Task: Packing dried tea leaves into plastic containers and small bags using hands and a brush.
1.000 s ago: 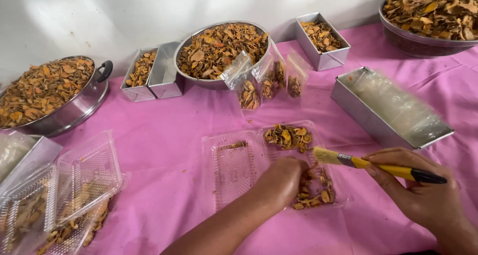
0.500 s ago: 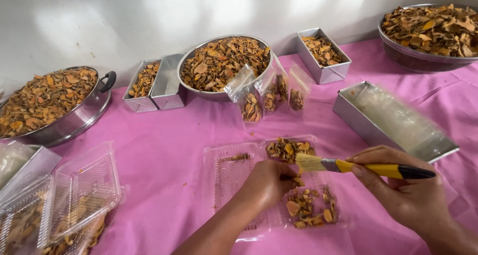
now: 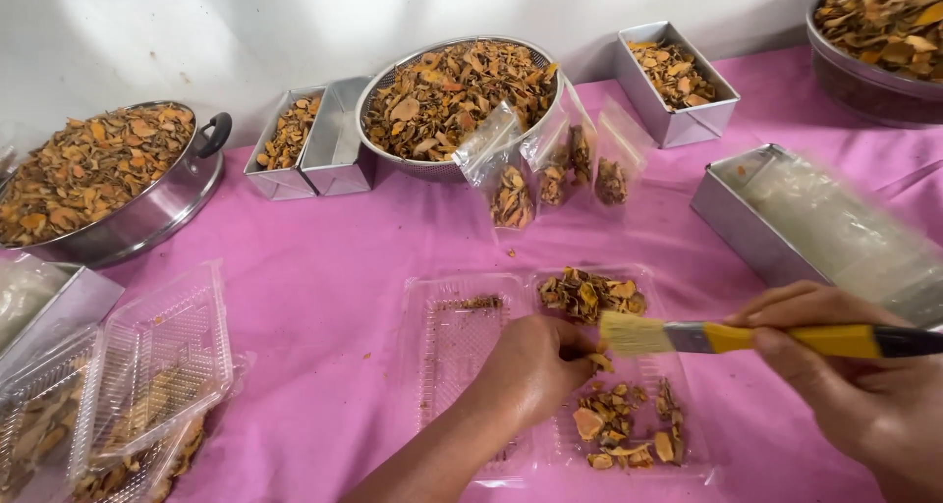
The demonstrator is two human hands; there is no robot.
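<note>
An open clear plastic clamshell box (image 3: 462, 351) lies on the pink tablecloth in front of me. Its right half holds two heaps of dried orange-brown slices (image 3: 589, 294), one at the far end and one near me. My left hand (image 3: 535, 365) rests in the middle of that half, fingers pinched on a small piece. My right hand (image 3: 845, 385) grips a yellow-handled paintbrush (image 3: 747, 337) held level, its pale bristles just above the fingers of my left hand.
A steel strainer bowl (image 3: 457, 95), a lidded pot (image 3: 108, 184), a big bowl (image 3: 874, 31) and small steel tins (image 3: 678, 81) hold more dried slices. Three filled clear bags (image 3: 550, 174) lean at the bowl. A tin of plastic bags (image 3: 815, 228) stands right; filled clamshells (image 3: 108, 385) lie left.
The view has tilted down a little. My left hand has slid from the near heap up to the middle of the box, and the brush has moved slightly toward me.
</note>
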